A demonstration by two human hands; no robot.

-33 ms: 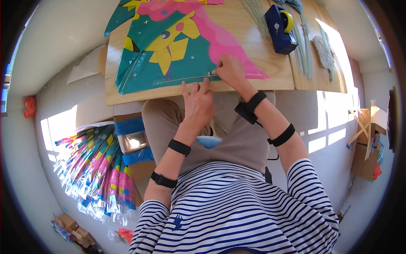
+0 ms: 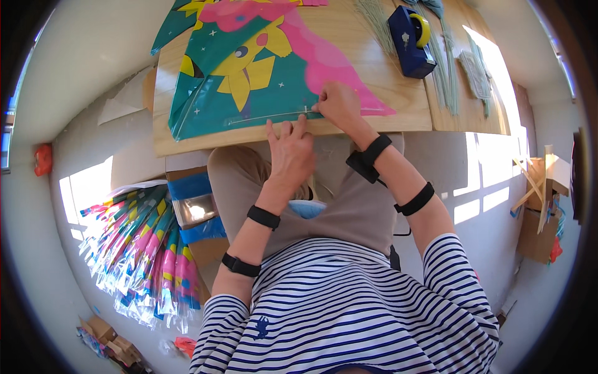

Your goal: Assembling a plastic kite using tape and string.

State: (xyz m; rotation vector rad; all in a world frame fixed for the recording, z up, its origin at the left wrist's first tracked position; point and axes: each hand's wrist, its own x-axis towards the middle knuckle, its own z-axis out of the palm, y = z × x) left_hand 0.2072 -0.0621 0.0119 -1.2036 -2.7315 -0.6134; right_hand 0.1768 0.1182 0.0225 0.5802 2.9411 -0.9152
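A thin printed sheet (image 2: 274, 78), teal and pink with a yellow cartoon figure, lies on the wooden table; it looks like a kite sail. A slim whitish strip or rod (image 2: 261, 117) runs along its near edge. My left hand (image 2: 291, 149) rests with fingers apart at that edge, fingertips touching the sheet beside the strip. Just to its right, my right hand (image 2: 339, 107) is closed, thumb and fingertips pressed together low over the sheet next to a small white crosspiece (image 2: 306, 110). Whatever lies in the pinch is hidden by the fingers.
On the table's right side stand a blue tape dispenser (image 2: 411, 47) with a yellow roll, bundles of thin pale rods (image 2: 445, 75) and a clear packet (image 2: 474, 75). Left of my legs, many folded printed sheets in clear sleeves (image 2: 146, 243) fan out beside a blue-taped carton (image 2: 193, 206).
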